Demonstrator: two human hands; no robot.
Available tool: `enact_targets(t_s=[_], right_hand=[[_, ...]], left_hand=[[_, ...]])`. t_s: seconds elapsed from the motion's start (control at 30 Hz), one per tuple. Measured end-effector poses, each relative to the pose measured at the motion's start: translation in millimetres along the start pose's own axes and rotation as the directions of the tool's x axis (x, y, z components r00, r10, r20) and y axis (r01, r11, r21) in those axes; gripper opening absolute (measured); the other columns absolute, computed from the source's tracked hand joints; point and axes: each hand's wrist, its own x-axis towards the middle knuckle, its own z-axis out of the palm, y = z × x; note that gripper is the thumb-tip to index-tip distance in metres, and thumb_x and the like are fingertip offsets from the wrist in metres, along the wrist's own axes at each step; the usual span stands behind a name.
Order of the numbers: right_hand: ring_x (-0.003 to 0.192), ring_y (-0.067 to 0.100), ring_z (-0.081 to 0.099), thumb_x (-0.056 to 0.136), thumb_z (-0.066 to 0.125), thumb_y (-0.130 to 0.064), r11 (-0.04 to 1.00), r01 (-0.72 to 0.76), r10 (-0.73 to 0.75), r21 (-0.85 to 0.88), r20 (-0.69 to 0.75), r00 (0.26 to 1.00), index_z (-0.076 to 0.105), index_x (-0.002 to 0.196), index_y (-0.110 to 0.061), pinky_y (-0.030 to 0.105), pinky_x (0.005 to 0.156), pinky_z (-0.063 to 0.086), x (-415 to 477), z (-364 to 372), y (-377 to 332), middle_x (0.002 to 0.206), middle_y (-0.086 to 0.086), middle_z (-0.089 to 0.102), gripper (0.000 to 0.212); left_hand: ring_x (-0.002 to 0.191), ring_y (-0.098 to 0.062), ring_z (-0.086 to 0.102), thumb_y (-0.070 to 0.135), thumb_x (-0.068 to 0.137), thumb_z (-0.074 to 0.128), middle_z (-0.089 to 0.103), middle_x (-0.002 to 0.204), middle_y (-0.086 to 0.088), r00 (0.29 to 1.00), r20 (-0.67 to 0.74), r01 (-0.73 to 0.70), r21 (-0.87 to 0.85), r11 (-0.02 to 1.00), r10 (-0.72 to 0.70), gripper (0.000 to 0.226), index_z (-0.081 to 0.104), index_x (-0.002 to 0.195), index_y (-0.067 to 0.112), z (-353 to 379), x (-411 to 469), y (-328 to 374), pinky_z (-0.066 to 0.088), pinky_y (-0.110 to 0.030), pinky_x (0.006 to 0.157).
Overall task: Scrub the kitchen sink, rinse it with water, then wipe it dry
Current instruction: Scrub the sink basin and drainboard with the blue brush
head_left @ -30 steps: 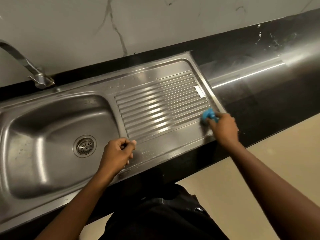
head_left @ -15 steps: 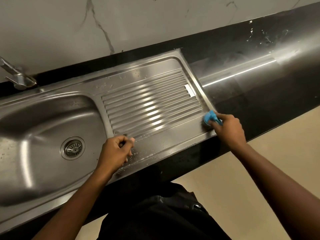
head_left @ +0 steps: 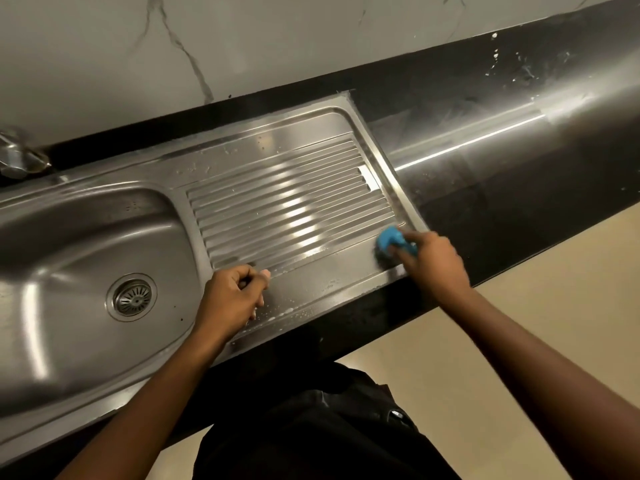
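Overhead view of a stainless-steel sink [head_left: 69, 237] set in a black countertop [head_left: 519, 188], with 12 o'clock taken toward the marbled wall [head_left: 242, 46]. The basin occupies the 9 o'clock side of the unit and carries a round drain strainer [head_left: 131, 297] on its floor. The ribbed drainboard [head_left: 287, 209] occupies the 3 o'clock side. The base of a tap [head_left: 17, 154] stands on the rim at about 10 o'clock, blurred and cut by the frame edge.

The right hand [head_left: 433, 263] grips a blue scrubber [head_left: 389, 239], its fingers curled round the pad and pressing it onto the flat steel at the drainboard's 4 o'clock corner, just inside the raised edge and just beyond the last ribs. The left hand [head_left: 232, 299] rests on the flat front strip at the drainboard's 7 o'clock corner, beside the basin's edge. Its fingers are curled into a loose fist with the thumb tip against the forefinger, and nothing shows inside it.

Pale suds and droplets [head_left: 287, 311] dot the front strip between the two hands. More white specks lie on the countertop at 2 o'clock. A beige floor [head_left: 450, 358] and the person's dark clothing [head_left: 311, 438] fill the 5 to 6 o'clock area.
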Motion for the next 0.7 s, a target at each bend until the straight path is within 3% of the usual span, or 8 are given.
enact_targets(t_s=[0.1,0.2,0.3,0.37,0.47,0.7], right_hand=[[0.094,0.012,0.066,0.098,0.069,-0.041,0.997,-0.038,0.043,0.072,-0.063,0.997,0.056,0.147,-0.021,0.034,0.084,0.059,23.7,-9.6,1.3,0.130,0.009,0.070,0.055],[0.089,0.007,0.065,0.099,0.068,-0.036,0.994,0.040,-0.043,0.104,0.027,0.999,0.058,0.145,-0.022,0.025,0.077,0.055,19.0,11.7,-14.8,0.131,0.009,0.069,0.049],[0.102,0.016,0.070,0.098,0.067,-0.044,0.991,0.136,-0.137,0.013,0.126,0.983,0.057,0.146,-0.030,0.038,0.089,0.061,-8.9,23.3,-11.5,0.132,0.006,0.069,0.051],[0.107,0.022,0.070,0.100,0.065,-0.046,0.980,0.135,-0.122,-0.146,0.090,0.988,0.051,0.150,-0.040,0.045,0.093,0.060,-13.8,6.4,4.5,0.132,0.005,0.069,0.053],[0.102,0.027,0.072,0.103,0.063,-0.039,0.936,0.085,-0.086,-0.342,0.012,0.996,0.046,0.153,-0.040,0.046,0.089,0.061,4.0,-24.1,23.8,0.127,0.009,0.070,0.053],[0.100,0.029,0.072,0.103,0.062,-0.027,0.940,0.184,-0.202,-0.287,-0.034,0.979,0.046,0.156,-0.032,0.049,0.088,0.062,75.4,-19.5,-8.8,0.128,0.012,0.070,0.055]], left_hand=[[0.050,-0.017,0.058,0.034,0.102,0.065,0.069,0.063,-0.007,1.000,0.000,-0.005,0.010,1.000,0.005,0.030,0.073,0.082,0.013,0.9,-1.0,1.9,0.046,-0.030,0.050],[0.050,-0.016,0.057,0.033,0.102,0.065,0.069,0.063,-0.007,1.000,0.003,-0.006,0.015,1.000,0.006,0.030,0.073,0.082,0.013,3.2,0.4,3.5,0.046,-0.030,0.049],[0.050,-0.017,0.056,0.031,0.103,0.065,0.069,0.063,-0.008,1.000,0.000,-0.003,-0.009,1.000,0.003,0.030,0.073,0.082,0.011,6.2,4.1,4.7,0.046,-0.030,0.049],[0.050,-0.017,0.056,0.031,0.102,0.065,0.068,0.062,-0.008,1.000,-0.004,-0.003,-0.027,1.000,0.003,0.030,0.073,0.082,0.011,8.3,6.9,5.4,0.045,-0.030,0.049],[0.049,-0.017,0.056,0.029,0.102,0.065,0.068,0.062,-0.007,1.000,-0.008,-0.001,-0.034,0.999,0.001,0.029,0.072,0.083,0.009,12.3,7.9,5.7,0.045,-0.029,0.049],[0.049,-0.019,0.057,0.029,0.102,0.065,0.068,0.061,-0.009,0.999,-0.042,-0.003,-0.045,0.999,0.001,0.030,0.073,0.081,0.009,17.6,9.8,6.5,0.046,-0.031,0.050]])
